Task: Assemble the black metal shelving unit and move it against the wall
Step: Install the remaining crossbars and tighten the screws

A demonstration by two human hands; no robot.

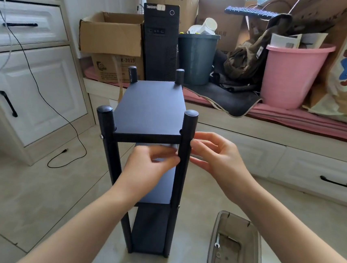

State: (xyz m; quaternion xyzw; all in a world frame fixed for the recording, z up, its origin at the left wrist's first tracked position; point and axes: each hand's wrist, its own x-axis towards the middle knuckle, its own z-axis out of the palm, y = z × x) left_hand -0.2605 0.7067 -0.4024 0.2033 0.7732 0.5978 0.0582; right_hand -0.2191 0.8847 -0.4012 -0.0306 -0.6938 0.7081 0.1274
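The black metal shelving unit (151,110) stands upright on the tiled floor in the middle of the view, with three shelves and four round posts. My left hand (152,163) reaches under the top shelf, its fingertips pinched against the inner side of the near right post (182,174). On the outer side of that post, just below the top shelf, my right hand (215,154) has its curled fingertips touching the post. Whatever small part the fingers hold is hidden. A bolt head shows on the near left post (101,137).
A clear plastic tray (238,222) with a small wrench (217,242) and washers lies on the floor at the right. White cabinets (34,88) stand left. A bench behind carries boxes, a computer tower (160,43), a dark bin (196,57) and a pink bucket (290,72). A black cable (63,118) trails on the floor.
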